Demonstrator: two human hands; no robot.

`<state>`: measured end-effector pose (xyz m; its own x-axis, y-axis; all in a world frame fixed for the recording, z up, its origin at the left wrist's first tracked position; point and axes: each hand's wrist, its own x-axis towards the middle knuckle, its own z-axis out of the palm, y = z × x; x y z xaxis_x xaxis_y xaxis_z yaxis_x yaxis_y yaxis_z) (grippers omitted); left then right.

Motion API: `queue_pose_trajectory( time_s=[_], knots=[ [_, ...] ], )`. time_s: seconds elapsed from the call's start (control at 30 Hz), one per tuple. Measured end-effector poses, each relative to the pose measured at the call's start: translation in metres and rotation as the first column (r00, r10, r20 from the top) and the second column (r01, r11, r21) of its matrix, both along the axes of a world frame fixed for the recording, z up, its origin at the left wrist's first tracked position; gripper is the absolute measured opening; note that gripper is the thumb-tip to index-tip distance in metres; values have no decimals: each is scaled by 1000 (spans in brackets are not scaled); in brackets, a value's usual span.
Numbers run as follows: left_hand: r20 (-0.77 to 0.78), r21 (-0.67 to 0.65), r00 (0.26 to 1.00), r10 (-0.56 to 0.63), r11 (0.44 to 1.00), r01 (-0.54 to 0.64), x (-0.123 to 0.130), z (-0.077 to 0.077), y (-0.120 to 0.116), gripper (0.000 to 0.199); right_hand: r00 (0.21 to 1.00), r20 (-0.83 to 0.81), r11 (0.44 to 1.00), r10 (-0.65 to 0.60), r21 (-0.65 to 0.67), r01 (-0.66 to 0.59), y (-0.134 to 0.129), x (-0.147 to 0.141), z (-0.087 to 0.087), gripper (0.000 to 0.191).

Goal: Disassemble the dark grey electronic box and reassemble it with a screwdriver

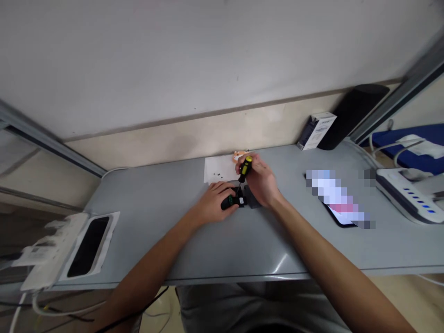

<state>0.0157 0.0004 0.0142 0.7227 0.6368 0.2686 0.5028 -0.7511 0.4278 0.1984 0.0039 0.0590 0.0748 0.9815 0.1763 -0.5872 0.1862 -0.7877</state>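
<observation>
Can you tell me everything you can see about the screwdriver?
The screwdriver has a chunky black handle with bright yellow patches and a yellow top end; it looks like plastic or rubber. A thin shaft sticks out below. The right hand grips the handle, holding it steeply but tilted, with its top leaning to the right. The shaft points down at the small black device held by the left hand. The tip is too small to make out.

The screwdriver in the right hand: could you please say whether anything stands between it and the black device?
Nothing visible does. The screwdriver in the right hand points down at the black device, which the left hand holds. Whether the screwdriver touches it, I cannot tell.
</observation>
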Motion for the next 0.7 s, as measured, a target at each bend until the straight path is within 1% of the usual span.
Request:
queue_pose_trajectory(
  time_s=[0.13,0.2,0.3,0.4,0.53,0.6,0.7],
  knots=[
    [7,-14,1000,10,1000,-10,-2,0,0,13,999,-35,996,8,-85,-11,1,2,0,44],
    [24,-22,1000,17,1000,-17,-3,0,1,12,998,-58,995,-6,-96,1,-1,3,0,43],
    [44,-29,999,19,999,-17,-4,-2,2,12,998,-68,997,4,-71,-9,-3,4,0,40],
    [61,-21,998,21,1000,-20,-4,-3,2,13,998,-42,999,36,-36,-37,-1,7,-2,43],
    [65,-19,997,37,999,-36,-4,-1,0,13,995,-3,995,96,-6,-96,1,9,-1,40],
    [66,-27,997,34,999,-32,-5,0,0,13,992,-25,992,125,-16,-125,0,8,-1,40],
    [75,-28,997,29,999,-27,-5,0,1,15,989,-77,992,123,-14,-124,-3,5,2,44]
  ],
)
